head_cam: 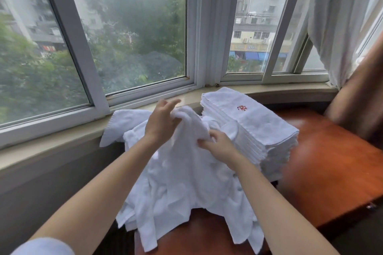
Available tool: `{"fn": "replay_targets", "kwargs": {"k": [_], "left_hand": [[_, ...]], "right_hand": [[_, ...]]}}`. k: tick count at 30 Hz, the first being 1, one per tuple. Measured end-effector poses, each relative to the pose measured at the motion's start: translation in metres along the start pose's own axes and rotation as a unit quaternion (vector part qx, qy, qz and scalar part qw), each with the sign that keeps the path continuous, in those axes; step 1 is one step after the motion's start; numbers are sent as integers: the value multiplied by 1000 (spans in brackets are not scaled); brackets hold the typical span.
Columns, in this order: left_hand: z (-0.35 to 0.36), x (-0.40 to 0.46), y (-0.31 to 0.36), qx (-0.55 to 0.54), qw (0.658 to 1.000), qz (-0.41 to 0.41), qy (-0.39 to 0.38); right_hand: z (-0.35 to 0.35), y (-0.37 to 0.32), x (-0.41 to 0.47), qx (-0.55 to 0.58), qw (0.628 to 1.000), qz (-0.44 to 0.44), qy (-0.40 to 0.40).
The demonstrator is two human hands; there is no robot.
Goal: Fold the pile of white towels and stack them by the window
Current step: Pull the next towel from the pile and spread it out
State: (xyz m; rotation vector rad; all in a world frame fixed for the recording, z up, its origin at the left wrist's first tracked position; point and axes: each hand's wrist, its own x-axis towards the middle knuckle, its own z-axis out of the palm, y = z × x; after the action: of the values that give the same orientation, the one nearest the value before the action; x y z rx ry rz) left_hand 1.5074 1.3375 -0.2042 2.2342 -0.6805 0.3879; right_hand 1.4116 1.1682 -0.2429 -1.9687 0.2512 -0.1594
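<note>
A loose pile of white towels (182,188) lies heaped on a red-brown wooden table (323,163), spilling over its near edge. To the right stands a tall stack of folded white towels (255,128) by the window; its top towel bears a small red emblem. My left hand (160,122) grips a raised, bunched white towel (190,122) at its top. My right hand (219,145) pinches the same towel lower down, on its right side, just in front of the folded stack.
A beige window sill (62,147) runs behind the towels, under sliding windows (128,33). One towel corner (122,124) drapes onto the sill at left. A white sheer curtain (339,18) and a brown drape (360,97) hang at the right.
</note>
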Motion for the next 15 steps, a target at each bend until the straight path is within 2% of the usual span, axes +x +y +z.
{"fn": "replay_targets", "kwargs": {"k": [2, 3, 5, 7, 9, 11, 13, 15], "left_hand": [[-3, -10, -9, 36, 999, -34, -14], [-4, -15, -12, 39, 997, -48, -40], [0, -27, -16, 39, 988, -78, -128], [7, -38, -20, 9, 969, -111, -220], [11, -53, -17, -81, 951, -117, -274], [15, -63, -10, -192, 942, -100, -258], [18, -68, 2, -278, 920, -116, -250], [19, -70, 12, -375, 877, -156, -257]], "right_hand": [[-11, -12, 1, 65, 992, -21, 109], [-16, -18, 2, 145, 978, -25, 146], [-25, -35, 0, 356, 923, -7, 146], [-29, -46, -5, 511, 856, 13, 79], [-30, -57, -13, 574, 818, 31, 35], [-28, -64, -17, 615, 788, 18, 21], [-25, -66, -20, 617, 785, 26, 34], [-25, -63, -18, 608, 791, 50, 38]]}}
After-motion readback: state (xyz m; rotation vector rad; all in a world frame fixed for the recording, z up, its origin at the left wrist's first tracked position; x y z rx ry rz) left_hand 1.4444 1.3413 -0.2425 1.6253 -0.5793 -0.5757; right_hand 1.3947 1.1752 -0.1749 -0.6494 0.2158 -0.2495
